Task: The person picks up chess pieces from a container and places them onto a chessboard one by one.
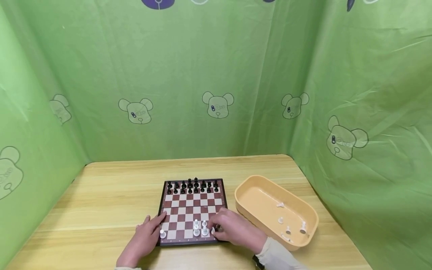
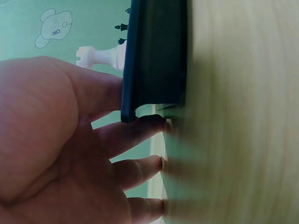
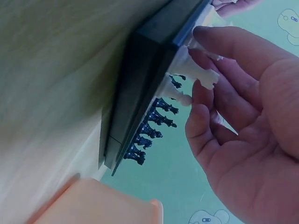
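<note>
One orange tray [image 1: 256, 195] beside chessboard [image 1: 192, 204]

A chessboard [image 1: 182, 210] lies on the table [image 1: 111, 195], left of a tray [image 1: 253, 198] holding more pieces [image 1: 303, 226]. Chessmen [image 1: 190, 190] stand in the board's two far rows; a rook [image 1: 163, 234] stands in its near left corner, others [image 1: 197, 231] to the right along the near side.

Ahead of me and to both sides I see a green curtain [image 1: 249, 56], creased on my right, with outlined bear heads [image 1: 218, 107] printed across it. A purple shape [image 1: 158, 3] is cut off at the top of my view. Below me is a table [image 1: 114, 187] with pale wood grain and a rounded far right corner.
</note>
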`<state>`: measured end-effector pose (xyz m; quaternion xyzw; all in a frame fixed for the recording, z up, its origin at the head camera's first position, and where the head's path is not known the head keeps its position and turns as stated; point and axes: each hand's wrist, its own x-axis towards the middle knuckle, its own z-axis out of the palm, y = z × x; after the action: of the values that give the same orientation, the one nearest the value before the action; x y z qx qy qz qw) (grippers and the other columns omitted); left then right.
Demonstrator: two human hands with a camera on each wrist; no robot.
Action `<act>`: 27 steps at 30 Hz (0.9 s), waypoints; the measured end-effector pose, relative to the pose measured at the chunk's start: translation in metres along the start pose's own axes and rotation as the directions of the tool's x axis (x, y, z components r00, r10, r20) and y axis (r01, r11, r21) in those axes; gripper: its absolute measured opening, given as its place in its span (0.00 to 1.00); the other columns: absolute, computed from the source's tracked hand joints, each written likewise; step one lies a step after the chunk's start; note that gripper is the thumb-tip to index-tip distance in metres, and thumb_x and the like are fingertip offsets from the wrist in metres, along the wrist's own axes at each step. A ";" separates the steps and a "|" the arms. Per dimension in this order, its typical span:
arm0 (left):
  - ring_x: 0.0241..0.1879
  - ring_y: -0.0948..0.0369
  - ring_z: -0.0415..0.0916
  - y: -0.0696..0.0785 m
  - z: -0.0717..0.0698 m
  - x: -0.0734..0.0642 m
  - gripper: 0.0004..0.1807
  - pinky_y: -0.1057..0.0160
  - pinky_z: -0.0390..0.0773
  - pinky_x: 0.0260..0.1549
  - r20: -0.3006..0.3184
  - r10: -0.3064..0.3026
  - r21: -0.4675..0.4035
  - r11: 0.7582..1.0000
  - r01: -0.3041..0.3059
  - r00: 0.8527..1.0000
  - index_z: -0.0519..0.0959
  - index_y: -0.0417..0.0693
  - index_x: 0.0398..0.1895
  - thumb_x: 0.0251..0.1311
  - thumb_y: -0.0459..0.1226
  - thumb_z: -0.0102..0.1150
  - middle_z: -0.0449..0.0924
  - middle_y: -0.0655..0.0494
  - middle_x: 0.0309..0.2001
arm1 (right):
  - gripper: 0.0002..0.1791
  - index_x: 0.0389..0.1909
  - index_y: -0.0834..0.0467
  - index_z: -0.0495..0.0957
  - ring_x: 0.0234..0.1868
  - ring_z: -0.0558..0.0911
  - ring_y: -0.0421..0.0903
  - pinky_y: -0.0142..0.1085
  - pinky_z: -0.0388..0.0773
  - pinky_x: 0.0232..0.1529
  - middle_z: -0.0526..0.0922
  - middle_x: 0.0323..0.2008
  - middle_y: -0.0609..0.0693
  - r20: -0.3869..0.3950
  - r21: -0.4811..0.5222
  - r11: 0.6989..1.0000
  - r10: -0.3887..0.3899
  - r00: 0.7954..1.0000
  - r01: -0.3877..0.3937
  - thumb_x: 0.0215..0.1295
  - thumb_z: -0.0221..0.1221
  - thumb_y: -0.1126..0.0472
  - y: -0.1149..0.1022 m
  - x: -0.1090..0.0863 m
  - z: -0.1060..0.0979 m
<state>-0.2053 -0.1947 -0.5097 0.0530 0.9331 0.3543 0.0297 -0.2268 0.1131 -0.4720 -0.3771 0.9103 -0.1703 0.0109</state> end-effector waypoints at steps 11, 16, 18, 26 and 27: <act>0.74 0.26 0.50 0.000 0.002 0.000 0.25 0.22 0.44 0.68 0.003 0.006 -0.008 1.000 -0.006 1.000 0.73 0.45 0.73 0.74 0.31 0.47 0.71 0.31 0.69 | 0.14 0.48 0.55 0.86 0.50 0.83 0.46 0.46 0.83 0.56 0.87 0.47 0.44 -0.062 0.116 0.983 0.148 0.987 -0.140 0.62 0.71 0.60 0.009 -0.030 -0.038; 0.74 0.26 0.50 0.000 0.001 -0.001 0.25 0.22 0.43 0.68 0.005 0.003 -0.007 1.000 -0.003 1.000 0.73 0.45 0.73 0.75 0.32 0.47 0.71 0.31 0.69 | 0.12 0.47 0.59 0.85 0.38 0.83 0.39 0.36 0.85 0.41 0.87 0.39 0.45 -0.102 0.144 0.971 0.206 0.973 -0.191 0.64 0.69 0.60 0.029 -0.050 -0.073; 0.74 0.26 0.50 0.000 0.000 -0.001 0.25 0.22 0.43 0.68 0.004 0.004 -0.005 1.000 -0.004 1.000 0.73 0.45 0.73 0.75 0.32 0.47 0.71 0.31 0.69 | 0.11 0.47 0.59 0.85 0.36 0.83 0.37 0.33 0.85 0.38 0.87 0.38 0.45 -0.109 0.132 0.965 0.240 0.965 -0.226 0.66 0.68 0.59 0.039 -0.058 -0.086; 0.74 0.26 0.50 -0.002 -0.001 0.000 0.25 0.21 0.44 0.67 0.004 0.016 -0.002 1.000 -0.016 1.000 0.73 0.44 0.73 0.74 0.31 0.47 0.72 0.35 0.69 | 0.21 0.47 0.64 0.82 0.40 0.85 0.54 0.50 0.85 0.44 0.87 0.39 0.55 -0.054 -0.048 0.917 0.393 0.918 -0.395 0.62 0.71 0.53 0.082 -0.084 -0.115; 0.74 0.25 0.50 -0.002 -0.001 0.000 0.25 0.21 0.44 0.67 0.004 0.017 -0.002 1.000 -0.017 1.000 0.73 0.44 0.73 0.74 0.31 0.47 0.72 0.35 0.69 | 0.23 0.48 0.65 0.81 0.41 0.85 0.56 0.52 0.84 0.45 0.86 0.39 0.57 -0.027 -0.059 0.907 0.416 0.909 -0.417 0.61 0.71 0.53 0.086 -0.086 -0.115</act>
<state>-0.2057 -0.1964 -0.5101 0.0617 0.9323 0.3552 0.0287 -0.2414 0.2639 -0.4002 -0.1734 0.9747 -0.1379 0.0285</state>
